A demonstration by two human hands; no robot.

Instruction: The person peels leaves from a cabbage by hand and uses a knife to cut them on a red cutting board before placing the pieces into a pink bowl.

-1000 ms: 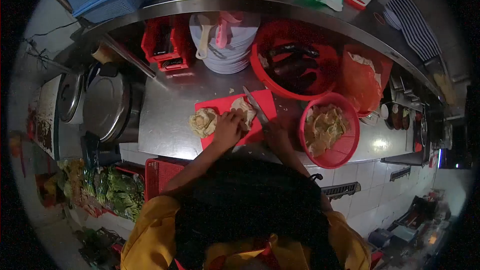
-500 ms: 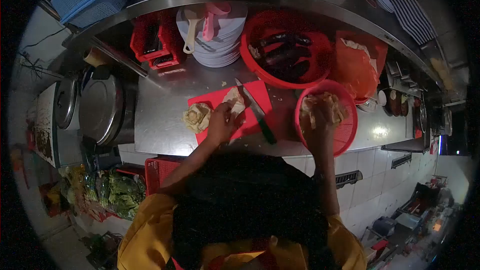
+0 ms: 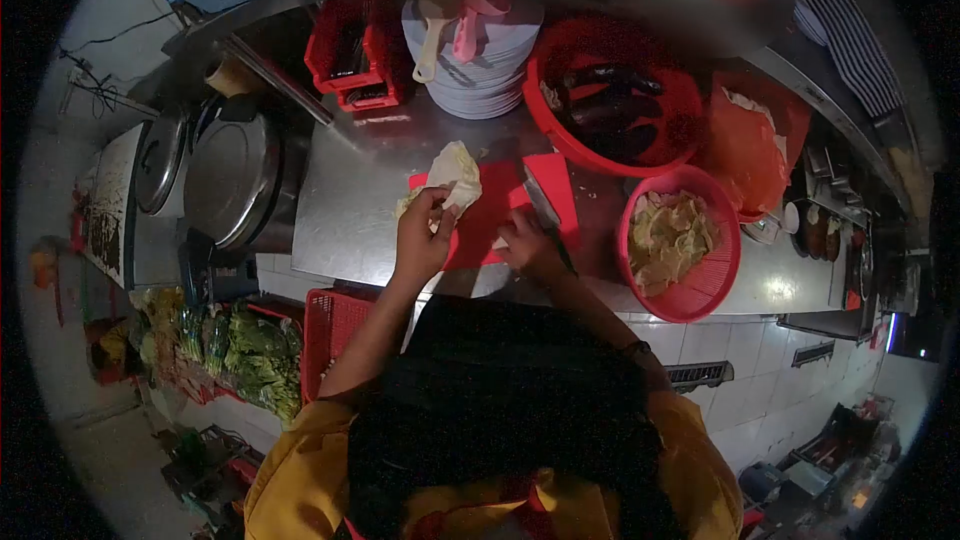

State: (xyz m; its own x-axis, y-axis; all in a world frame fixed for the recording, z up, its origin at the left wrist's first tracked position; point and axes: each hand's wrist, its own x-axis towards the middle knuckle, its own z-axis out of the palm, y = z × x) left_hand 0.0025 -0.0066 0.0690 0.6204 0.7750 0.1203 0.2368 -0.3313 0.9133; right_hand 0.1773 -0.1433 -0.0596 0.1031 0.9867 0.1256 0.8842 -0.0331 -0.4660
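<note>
1. Pale leaf piece [image 3: 456, 172]: it looks light, thin and crinkled, so probably soft, flexible and easily torn; damp faces might slip.
2. Its lower edge seems the best place to take it, with a light pinch between thumb and fingertips, leaving the broad part uncreased.
3. The left grip [image 3: 420, 243] is clamped on that lower edge; the piece fans up and away beyond the fingertips, over the far-left part of the red board [image 3: 563, 178].
4. The right grip [image 3: 533, 248] is low over the board's near-right part, beside the knife [image 3: 541, 200]; its fingers are bent near a small pale scrap [image 3: 500, 242], but I cannot tell whether they hold it.
</note>
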